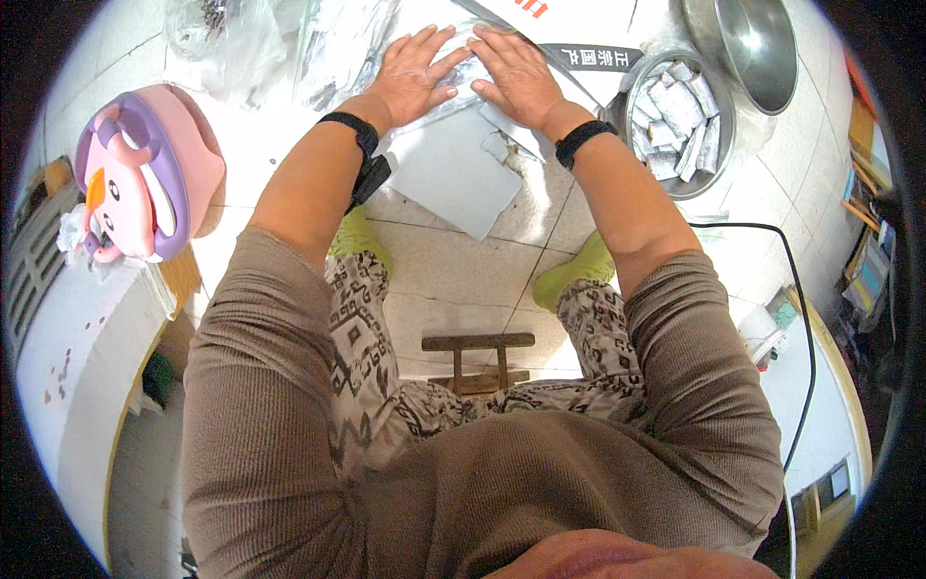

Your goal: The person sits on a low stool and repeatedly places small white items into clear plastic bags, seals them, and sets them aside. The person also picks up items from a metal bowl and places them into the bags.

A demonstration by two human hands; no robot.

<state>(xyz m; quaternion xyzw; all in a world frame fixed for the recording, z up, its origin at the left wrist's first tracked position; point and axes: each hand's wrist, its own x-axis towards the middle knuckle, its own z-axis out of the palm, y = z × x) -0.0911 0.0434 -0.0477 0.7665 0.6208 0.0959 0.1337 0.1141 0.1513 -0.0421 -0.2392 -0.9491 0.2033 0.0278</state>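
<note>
Both palms face down on a clear plastic bag point(463, 78) with silvery contents, lying on a white surface ahead of me. My left hand point(414, 78) rests on its left part, fingers spread. My right hand point(518, 78) lies opposite, its fingertips close to those of the left. Neither hand has its fingers closed around anything. Beside my right hand, a round metal bowl point(728, 148) holds several cut pieces of silvery fish point(676, 108). A torn pale board point(452, 170) lies on the floor below my hands.
More clear plastic bags point(249, 61) lie at the back left. A large metal pot point(759, 58) stands behind the bowl. A pink and purple plastic child's seat point(134, 177) is at left. Between my legs shows a wooden stool point(477, 341). A black cable point(809, 326) curves down the right.
</note>
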